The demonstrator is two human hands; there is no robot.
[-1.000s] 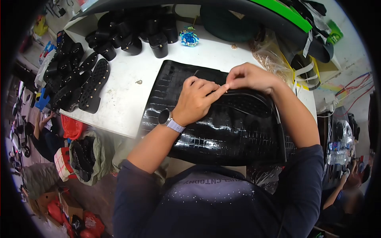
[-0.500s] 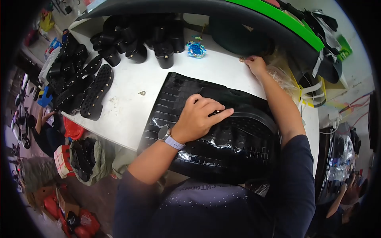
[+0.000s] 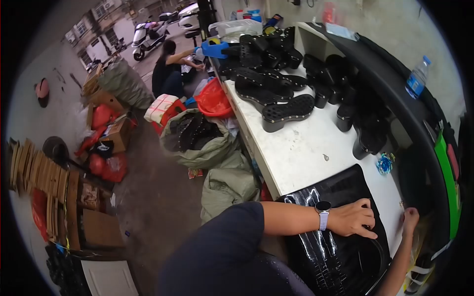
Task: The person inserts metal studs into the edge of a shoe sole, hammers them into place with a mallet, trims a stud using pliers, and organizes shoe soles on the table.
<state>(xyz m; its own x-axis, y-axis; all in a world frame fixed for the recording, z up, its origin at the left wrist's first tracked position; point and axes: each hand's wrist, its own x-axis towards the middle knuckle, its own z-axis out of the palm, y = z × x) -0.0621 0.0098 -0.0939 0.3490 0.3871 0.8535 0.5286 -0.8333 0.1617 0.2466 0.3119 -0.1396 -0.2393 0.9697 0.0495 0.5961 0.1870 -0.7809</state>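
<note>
My left hand (image 3: 351,218), with a watch (image 3: 323,207) on its wrist, has its fingers curled over a black shoe sole (image 3: 379,250). That sole lies on a glossy black crocodile-patterned sheet (image 3: 316,249) at the near end of the white table. Over by the table's far edge, the fingertips of my right hand (image 3: 410,220) are pinched together beside tiny gold-coloured pieces (image 3: 401,203). Whether one is between the fingers is too small to see. Part of the sole is hidden by my left hand.
Studded black soles (image 3: 289,109) and black heeled pieces (image 3: 368,130) crowd the white table (image 3: 296,158). A blue ornament (image 3: 384,163) stands near the right hand. Left of the table are an open sack (image 3: 190,155), a red basin (image 3: 215,98) and a seated person (image 3: 170,74).
My view has swung to the left, bringing the floor, sacks and doorway into sight. Both hands keep nearly the same places on the table, the left over the sole, the right by the gold pieces.
</note>
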